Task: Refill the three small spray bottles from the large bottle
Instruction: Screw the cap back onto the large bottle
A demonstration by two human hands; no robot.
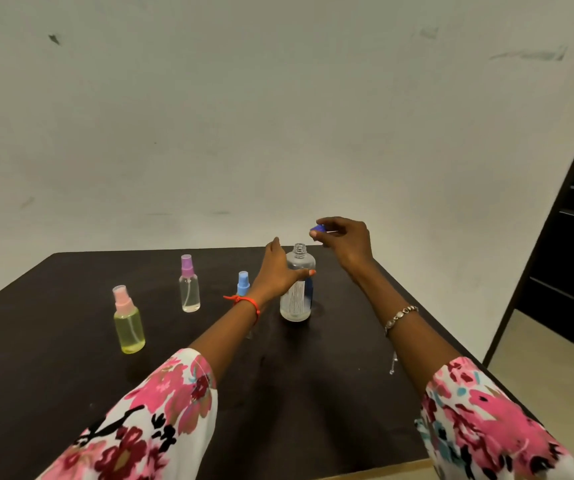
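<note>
The large bottle (297, 299) is standing upright on the dark surface (71, 341), with its neck open. The left hand (276, 271) is grasping it around the shoulder. The right hand (347, 244) is pinching a blue cap (317, 230) just above and to the right of the neck. Three small spray bottles are standing to the left: the pink-capped bottle (129, 327) nearest, the purple-capped bottle (189, 289) farther back, and the blue-capped bottle (243, 284) partly hiding behind the left wrist.

Left hand (276, 273) around large bottle (297, 301) (uncapped) — blue cap (317, 230) in right hand (347, 243).
</note>
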